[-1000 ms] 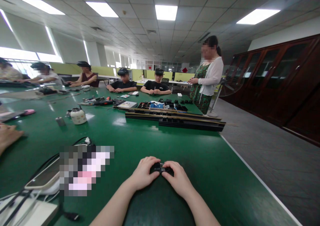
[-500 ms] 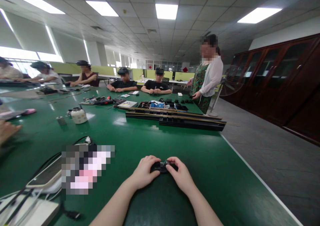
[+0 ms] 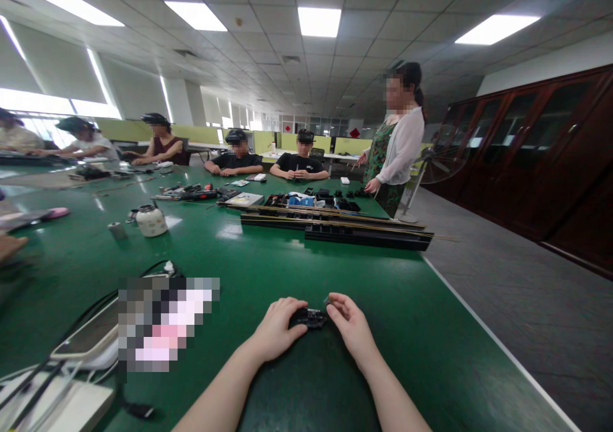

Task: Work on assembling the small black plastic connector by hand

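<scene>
A small black part with an uneven, open-looking top (image 3: 313, 319) rests on the green table (image 3: 268, 272) in front of me. My left hand (image 3: 278, 330) is closed around its left end, the thumb at the near side and the fingers at the far side. Just right of it, my right hand (image 3: 353, 333) pinches a tiny grey-green piece (image 3: 327, 300) between thumb and index finger, raised slightly above the black part and apart from it. What the piece is, I cannot make out.
Left of my hands lie a tablet-like device (image 3: 90, 323), cables and a black plug (image 3: 138, 410). Farther off stand a white jar (image 3: 151, 220) and a grey cylinder (image 3: 116, 230). Long black rails (image 3: 368, 235) cross the table. A person (image 3: 400, 132) stands at the far right corner.
My right hand has lifted away from the black part, up and to the right, with the tiny piece in its fingertips. My left hand has stayed in place.
</scene>
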Action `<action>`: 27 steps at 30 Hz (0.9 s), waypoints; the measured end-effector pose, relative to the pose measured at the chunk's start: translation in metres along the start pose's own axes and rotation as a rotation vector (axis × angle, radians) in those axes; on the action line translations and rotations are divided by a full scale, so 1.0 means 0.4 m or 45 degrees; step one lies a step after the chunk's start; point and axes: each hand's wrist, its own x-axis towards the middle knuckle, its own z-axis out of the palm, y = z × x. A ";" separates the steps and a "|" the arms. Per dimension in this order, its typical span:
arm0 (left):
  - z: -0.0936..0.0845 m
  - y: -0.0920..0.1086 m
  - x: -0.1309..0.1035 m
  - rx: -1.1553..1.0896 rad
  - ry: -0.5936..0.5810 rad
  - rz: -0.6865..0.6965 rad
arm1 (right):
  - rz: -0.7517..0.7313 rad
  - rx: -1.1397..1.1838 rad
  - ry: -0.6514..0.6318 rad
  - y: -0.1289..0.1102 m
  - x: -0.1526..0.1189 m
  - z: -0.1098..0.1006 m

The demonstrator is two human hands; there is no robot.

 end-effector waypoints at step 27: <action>-0.011 0.009 0.001 -0.007 -0.016 0.003 | 0.219 0.477 0.239 -0.017 0.006 -0.026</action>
